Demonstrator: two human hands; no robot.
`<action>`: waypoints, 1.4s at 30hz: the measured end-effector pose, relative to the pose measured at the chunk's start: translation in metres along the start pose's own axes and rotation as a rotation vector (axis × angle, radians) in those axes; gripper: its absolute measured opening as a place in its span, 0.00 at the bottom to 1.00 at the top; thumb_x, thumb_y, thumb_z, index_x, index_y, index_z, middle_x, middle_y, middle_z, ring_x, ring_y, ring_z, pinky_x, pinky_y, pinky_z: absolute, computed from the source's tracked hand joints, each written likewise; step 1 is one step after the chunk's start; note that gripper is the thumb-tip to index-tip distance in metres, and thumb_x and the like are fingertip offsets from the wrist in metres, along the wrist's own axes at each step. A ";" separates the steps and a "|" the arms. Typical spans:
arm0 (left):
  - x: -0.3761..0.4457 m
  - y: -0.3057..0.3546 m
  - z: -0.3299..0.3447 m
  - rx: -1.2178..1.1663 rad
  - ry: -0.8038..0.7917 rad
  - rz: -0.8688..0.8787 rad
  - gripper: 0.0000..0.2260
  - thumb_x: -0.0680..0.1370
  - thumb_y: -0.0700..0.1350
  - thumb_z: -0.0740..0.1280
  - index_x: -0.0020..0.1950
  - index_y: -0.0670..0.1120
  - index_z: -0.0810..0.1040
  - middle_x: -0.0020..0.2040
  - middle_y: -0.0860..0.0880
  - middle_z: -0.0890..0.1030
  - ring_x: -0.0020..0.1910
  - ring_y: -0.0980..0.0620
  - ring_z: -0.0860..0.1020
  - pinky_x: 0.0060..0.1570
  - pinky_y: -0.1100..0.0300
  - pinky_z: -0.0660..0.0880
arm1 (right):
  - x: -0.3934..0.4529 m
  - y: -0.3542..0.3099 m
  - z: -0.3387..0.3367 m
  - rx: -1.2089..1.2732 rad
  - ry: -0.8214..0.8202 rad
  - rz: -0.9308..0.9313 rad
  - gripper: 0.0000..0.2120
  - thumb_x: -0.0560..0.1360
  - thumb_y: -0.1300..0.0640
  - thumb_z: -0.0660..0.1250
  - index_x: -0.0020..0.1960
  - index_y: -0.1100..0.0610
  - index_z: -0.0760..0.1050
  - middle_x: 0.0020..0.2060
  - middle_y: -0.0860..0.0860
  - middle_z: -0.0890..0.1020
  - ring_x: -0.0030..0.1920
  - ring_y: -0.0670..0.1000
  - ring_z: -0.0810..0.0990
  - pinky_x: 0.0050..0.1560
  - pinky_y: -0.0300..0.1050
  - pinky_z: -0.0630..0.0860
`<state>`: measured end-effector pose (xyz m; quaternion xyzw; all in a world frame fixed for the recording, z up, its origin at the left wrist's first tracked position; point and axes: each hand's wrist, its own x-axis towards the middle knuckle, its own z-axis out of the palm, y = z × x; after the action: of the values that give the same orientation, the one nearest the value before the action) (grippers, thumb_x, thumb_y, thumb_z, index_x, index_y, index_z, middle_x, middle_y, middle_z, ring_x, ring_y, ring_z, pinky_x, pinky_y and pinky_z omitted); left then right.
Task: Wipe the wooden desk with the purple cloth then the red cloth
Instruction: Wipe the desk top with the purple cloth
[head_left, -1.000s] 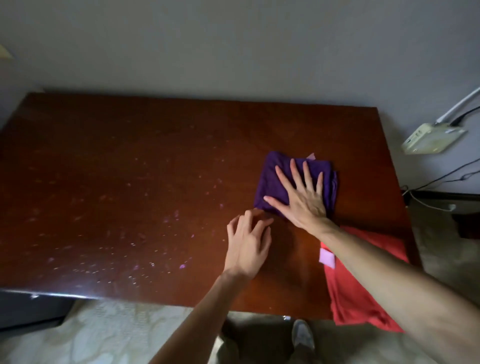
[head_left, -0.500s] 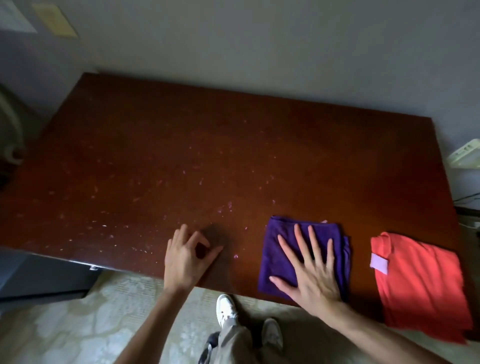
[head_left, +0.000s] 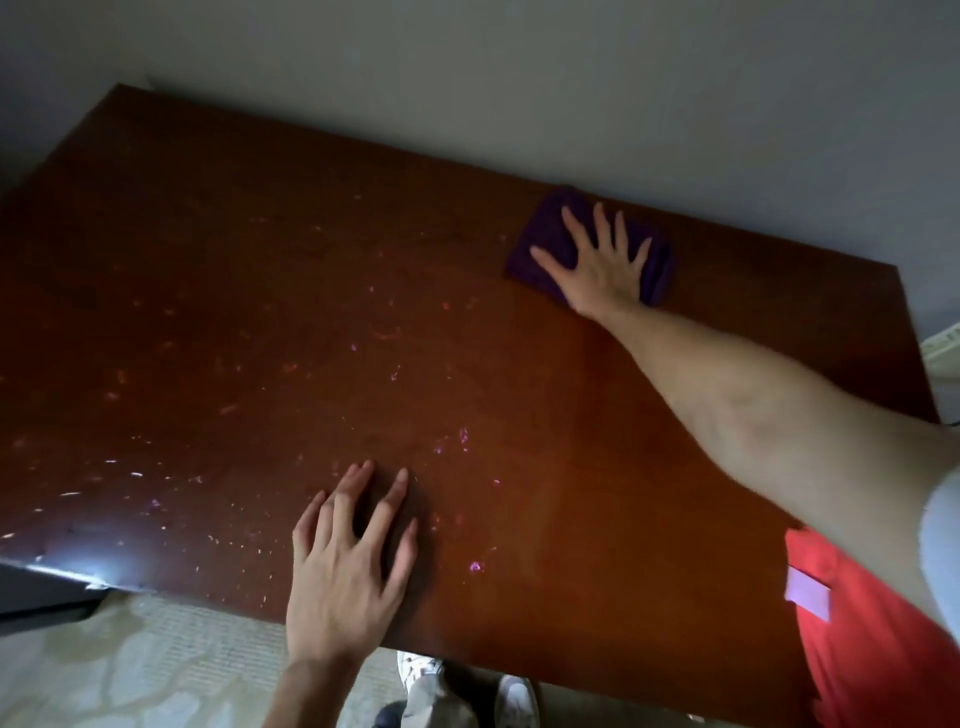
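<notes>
The dark wooden desk (head_left: 270, 270) fills the view, its left and middle parts speckled with pale and pinkish crumbs. My right hand (head_left: 602, 265) lies flat with fingers spread on the folded purple cloth (head_left: 545, 239), pressing it down near the desk's far edge by the wall. My left hand (head_left: 348, 566) rests fingers apart on the desk close to the near edge, holding nothing. The folded red cloth (head_left: 872, 654), with a pale tag, lies at the near right corner, partly hidden under my right arm.
A grey wall runs behind the desk. A white device (head_left: 943, 351) shows at the right edge. Below the near edge are patterned carpet (head_left: 130, 660) and my shoes (head_left: 467, 686).
My right hand has pushed the purple cloth from the near edge to the far edge of the desk. My left hand has stayed near the front edge. The camera has leaned forward.
</notes>
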<state>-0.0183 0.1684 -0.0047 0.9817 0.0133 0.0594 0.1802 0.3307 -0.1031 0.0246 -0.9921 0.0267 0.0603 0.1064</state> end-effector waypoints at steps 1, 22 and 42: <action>0.001 0.000 0.001 -0.002 0.013 0.000 0.23 0.82 0.58 0.58 0.76 0.54 0.74 0.74 0.45 0.71 0.75 0.47 0.68 0.75 0.48 0.59 | 0.014 -0.002 -0.004 0.002 -0.004 0.004 0.42 0.77 0.20 0.48 0.85 0.37 0.48 0.87 0.50 0.48 0.86 0.57 0.43 0.80 0.73 0.39; -0.001 0.000 -0.005 -0.068 -0.028 0.011 0.22 0.85 0.55 0.52 0.77 0.53 0.72 0.73 0.46 0.72 0.78 0.48 0.67 0.77 0.48 0.58 | -0.368 -0.001 0.077 -0.167 0.042 -0.497 0.46 0.74 0.20 0.54 0.86 0.40 0.53 0.86 0.52 0.55 0.85 0.62 0.53 0.77 0.77 0.51; -0.002 -0.006 0.004 -0.071 -0.008 0.025 0.24 0.81 0.49 0.56 0.78 0.50 0.71 0.75 0.47 0.73 0.78 0.50 0.67 0.78 0.50 0.57 | 0.041 -0.142 0.026 -0.008 -0.045 -0.248 0.44 0.75 0.18 0.47 0.85 0.37 0.48 0.87 0.50 0.48 0.86 0.58 0.44 0.80 0.73 0.39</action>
<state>-0.0199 0.1725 -0.0108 0.9750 -0.0016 0.0583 0.2142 0.3781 0.0398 0.0241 -0.9867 -0.0986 0.0689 0.1095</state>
